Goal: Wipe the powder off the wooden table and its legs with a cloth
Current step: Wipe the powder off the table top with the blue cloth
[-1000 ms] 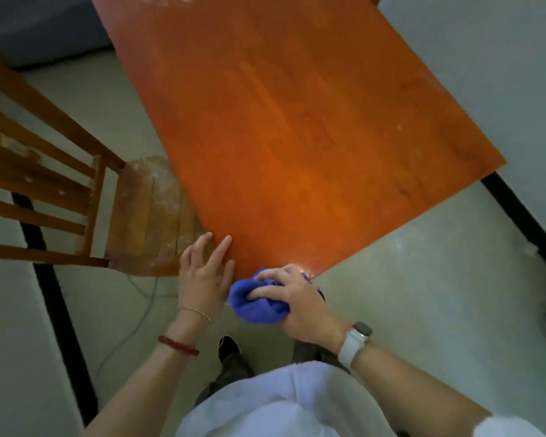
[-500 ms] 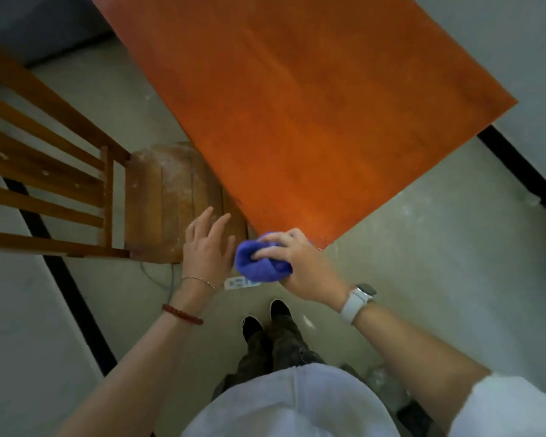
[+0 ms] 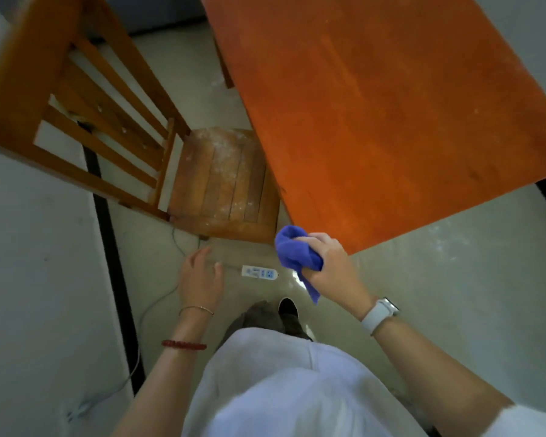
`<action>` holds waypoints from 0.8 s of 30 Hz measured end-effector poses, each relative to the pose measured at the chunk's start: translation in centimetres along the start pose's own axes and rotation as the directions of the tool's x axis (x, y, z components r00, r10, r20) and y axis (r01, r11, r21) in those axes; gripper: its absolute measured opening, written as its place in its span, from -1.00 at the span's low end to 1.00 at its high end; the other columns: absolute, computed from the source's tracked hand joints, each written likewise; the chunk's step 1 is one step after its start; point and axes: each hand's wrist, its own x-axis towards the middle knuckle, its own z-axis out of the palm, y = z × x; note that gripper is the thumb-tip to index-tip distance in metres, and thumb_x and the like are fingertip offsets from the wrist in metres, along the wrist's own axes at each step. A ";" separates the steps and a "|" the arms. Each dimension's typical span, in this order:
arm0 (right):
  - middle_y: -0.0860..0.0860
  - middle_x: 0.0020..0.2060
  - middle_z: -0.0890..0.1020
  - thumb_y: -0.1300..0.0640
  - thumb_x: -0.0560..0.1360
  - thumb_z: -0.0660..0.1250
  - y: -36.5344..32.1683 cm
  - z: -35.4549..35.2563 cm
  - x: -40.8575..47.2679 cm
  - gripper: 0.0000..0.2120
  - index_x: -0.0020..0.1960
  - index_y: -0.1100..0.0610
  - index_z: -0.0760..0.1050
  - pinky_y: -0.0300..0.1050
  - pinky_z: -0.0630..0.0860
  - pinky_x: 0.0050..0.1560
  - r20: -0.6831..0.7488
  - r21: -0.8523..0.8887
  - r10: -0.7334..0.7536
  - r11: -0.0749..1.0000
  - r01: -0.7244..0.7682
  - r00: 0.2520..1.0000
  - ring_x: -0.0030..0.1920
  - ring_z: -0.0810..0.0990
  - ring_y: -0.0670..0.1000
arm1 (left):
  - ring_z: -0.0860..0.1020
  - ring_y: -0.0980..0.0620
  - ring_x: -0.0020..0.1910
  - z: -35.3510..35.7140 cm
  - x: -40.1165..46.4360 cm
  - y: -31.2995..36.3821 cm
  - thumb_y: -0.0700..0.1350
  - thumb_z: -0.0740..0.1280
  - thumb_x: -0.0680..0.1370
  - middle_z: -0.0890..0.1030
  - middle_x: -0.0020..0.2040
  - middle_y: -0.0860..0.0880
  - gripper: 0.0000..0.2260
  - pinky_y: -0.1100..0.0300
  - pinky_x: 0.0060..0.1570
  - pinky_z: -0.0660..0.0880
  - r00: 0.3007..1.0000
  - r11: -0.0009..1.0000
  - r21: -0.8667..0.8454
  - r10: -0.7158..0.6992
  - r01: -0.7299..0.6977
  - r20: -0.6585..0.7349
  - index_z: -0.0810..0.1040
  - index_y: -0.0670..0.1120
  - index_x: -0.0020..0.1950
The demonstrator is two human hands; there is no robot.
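gripping a bunched blue cloth [image 3: 298, 253] in the right hand [image 3: 330, 267], fingers curled round it, one loose tail hanging down toward the near side. held in the air just off the near corner of the wooden table [image 3: 391, 121], close to the edge but whether touching it cannot be told. on that wrist, a pale watch [image 3: 379, 314].

hovering lower and to the left, the left hand [image 3: 200, 279], fingers loosely spread and apart, holding nothing, palm facing down above the floor [image 3: 454, 279]. on that arm, a thin bracelet [image 3: 196, 309] and, nearer the elbow, a red bead band [image 3: 183, 344].

filling the far right of the view, the orange tabletop, with faint pale specks scattered across it. showing beneath the far left edge, part of one table leg [image 3: 226, 70].

standing left of the table, a slatted wooden chair [image 3: 224, 181], seat tucked partly under the tabletop and dusted with white powder, more white flecks on the back slats.

lying on the floor between the two hands, a white power strip [image 3: 259, 272], its cable [image 3: 158, 304] trailing left and near. running along the left, a black stripe [image 3: 114, 263] on the floor. at the near edge, a white top [image 3: 281, 389], dark trousers and one dark shoe [image 3: 288, 307].
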 end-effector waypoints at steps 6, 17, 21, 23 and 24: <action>-0.03 0.03 0.55 0.11 0.30 0.21 -3.4 2.9 1.3 -0.62 0.11 0.07 0.52 -0.15 0.42 0.03 0.133 0.102 -0.088 0.992 0.074 0.987 0.03 0.52 0.02 | 0.38 -0.20 0.24 -3.5 -1.3 -3.3 -0.23 0.25 0.52 0.45 0.22 -0.27 -0.69 0.04 0.26 0.30 0.989 0.993 -0.092 -0.087 0.076 -0.122 0.44 -0.25 0.25; 0.09 0.14 0.48 0.27 0.42 0.27 -9.1 8.6 5.5 -0.65 0.20 0.10 0.43 0.02 0.41 0.17 0.270 -0.016 -0.094 0.995 0.102 0.958 0.10 0.45 0.11 | 0.38 -0.12 0.27 -10.0 -1.6 -8.7 -0.15 0.22 0.54 0.42 0.28 -0.17 -0.67 0.05 0.25 0.32 0.933 0.968 -0.160 -0.230 0.191 -0.276 0.39 -0.15 0.31; 0.12 0.18 0.46 0.27 0.40 0.27 -12.3 12.6 6.5 -0.57 0.26 0.10 0.41 0.01 0.38 0.21 0.373 -0.080 -0.085 0.989 0.123 0.924 0.16 0.42 0.16 | 0.42 -0.14 0.23 -11.4 -1.3 -11.5 -0.14 0.25 0.53 0.46 0.24 -0.18 -0.68 0.01 0.21 0.36 0.932 0.963 -0.162 -0.251 0.214 -0.260 0.43 -0.16 0.28; 0.13 0.17 0.47 0.26 0.40 0.27 -14.1 15.0 7.2 -0.57 0.26 0.11 0.41 0.04 0.39 0.21 0.411 -0.097 -0.086 0.986 0.137 0.908 0.16 0.42 0.16 | 0.44 -0.12 0.19 -12.0 -0.9 -13.3 -0.15 0.26 0.53 0.48 0.21 -0.19 -0.70 0.05 0.18 0.36 0.927 0.956 -0.176 -0.276 0.236 -0.256 0.45 -0.18 0.25; 0.13 0.17 0.48 0.27 0.40 0.27 -15.1 16.2 7.7 -0.58 0.25 0.11 0.42 0.05 0.40 0.20 0.429 -0.101 -0.082 0.985 0.138 0.899 0.15 0.43 0.16 | 0.44 -0.11 0.19 -12.4 -0.5 -14.3 -0.14 0.25 0.53 0.48 0.21 -0.18 -0.70 0.07 0.18 0.36 0.921 0.946 -0.194 -0.303 0.260 -0.244 0.45 -0.17 0.25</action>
